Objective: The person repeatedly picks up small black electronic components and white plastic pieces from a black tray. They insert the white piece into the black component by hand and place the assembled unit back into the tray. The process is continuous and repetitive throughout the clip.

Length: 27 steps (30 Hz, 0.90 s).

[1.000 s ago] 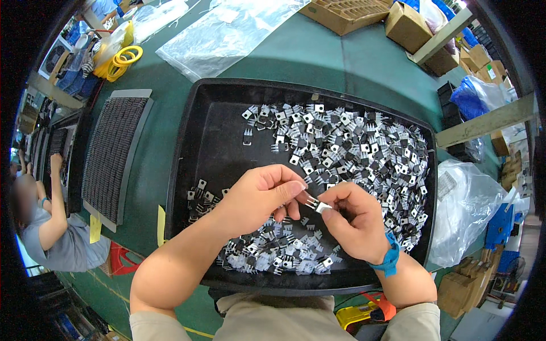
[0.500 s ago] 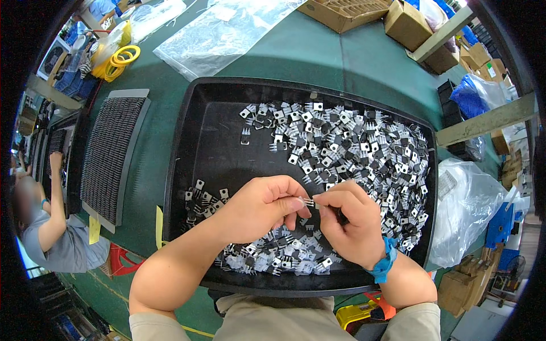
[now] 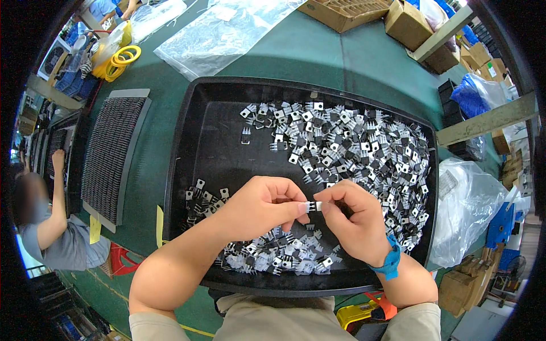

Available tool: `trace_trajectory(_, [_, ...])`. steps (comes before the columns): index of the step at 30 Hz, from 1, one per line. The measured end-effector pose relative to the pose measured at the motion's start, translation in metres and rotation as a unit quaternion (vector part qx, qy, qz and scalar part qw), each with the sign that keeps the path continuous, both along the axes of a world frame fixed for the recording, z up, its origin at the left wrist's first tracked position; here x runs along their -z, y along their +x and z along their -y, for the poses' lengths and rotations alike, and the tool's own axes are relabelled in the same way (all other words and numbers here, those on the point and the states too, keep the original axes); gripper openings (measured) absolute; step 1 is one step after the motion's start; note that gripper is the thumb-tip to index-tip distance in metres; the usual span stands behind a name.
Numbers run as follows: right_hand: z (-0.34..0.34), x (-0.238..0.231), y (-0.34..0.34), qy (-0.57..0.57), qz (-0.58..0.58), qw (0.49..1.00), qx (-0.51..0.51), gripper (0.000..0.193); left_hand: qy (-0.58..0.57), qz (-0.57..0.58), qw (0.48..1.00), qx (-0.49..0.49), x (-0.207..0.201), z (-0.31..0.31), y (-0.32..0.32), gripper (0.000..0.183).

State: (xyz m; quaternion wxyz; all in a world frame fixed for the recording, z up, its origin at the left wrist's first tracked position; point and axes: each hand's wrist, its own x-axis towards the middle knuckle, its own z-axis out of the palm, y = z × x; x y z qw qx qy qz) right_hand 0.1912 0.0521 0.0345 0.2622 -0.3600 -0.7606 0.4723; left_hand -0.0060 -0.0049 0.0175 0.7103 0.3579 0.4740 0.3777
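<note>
Over the near half of a black tray, both hands meet at one small three-legged transistor. My left hand pinches its leg end between thumb and index finger; something whitish shows there, too small to make out. Thumb and index finger of my right hand close on the opposite end. A large pile of loose transistors covers the tray's far and right side. Below my hands lies a smaller heap of transistors mixed with whitish translucent bits. Another small group of transistors sits beside my left forearm.
Left of the tray lies a grey-edged rack filled with rows of dark parts. Clear plastic bags lie beyond the tray and to its right. Cardboard boxes stand at the back right. A co-worker sits at far left.
My right hand has shifted slightly to the right and its wrist has turned a little. More of the transistor's body now shows between my fingertips.
</note>
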Motion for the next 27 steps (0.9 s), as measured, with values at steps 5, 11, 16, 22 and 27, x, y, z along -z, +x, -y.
trace_trajectory(5, [0.007, 0.006, -0.003, -0.049, -0.023, 0.998, 0.03, 0.012, -0.018, 0.01, 1.0, -0.006, 0.003, 0.001, 0.005, 0.012])
trace_trajectory(11, [0.009, 0.007, -0.003, -0.132, -0.017, 0.987, 0.087, 0.012, -0.03, 0.014, 0.999, -0.019, 0.001, 0.0, 0.005, 0.014])
trace_trajectory(16, [0.011, 0.012, -0.006, -0.074, -0.033, 0.993, 0.086, 0.012, -0.029, -0.003, 0.999, -0.025, 0.004, 0.004, 0.011, 0.013])
trace_trajectory(22, [0.012, 0.013, -0.007, -0.054, -0.049, 0.994, 0.081, 0.011, -0.029, 0.014, 0.999, -0.032, 0.004, 0.004, 0.013, 0.014])
trace_trajectory(27, [0.009, 0.009, -0.005, -0.124, -0.025, 0.989, 0.071, 0.011, -0.05, 0.014, 0.998, -0.039, 0.0, 0.001, 0.01, 0.012])
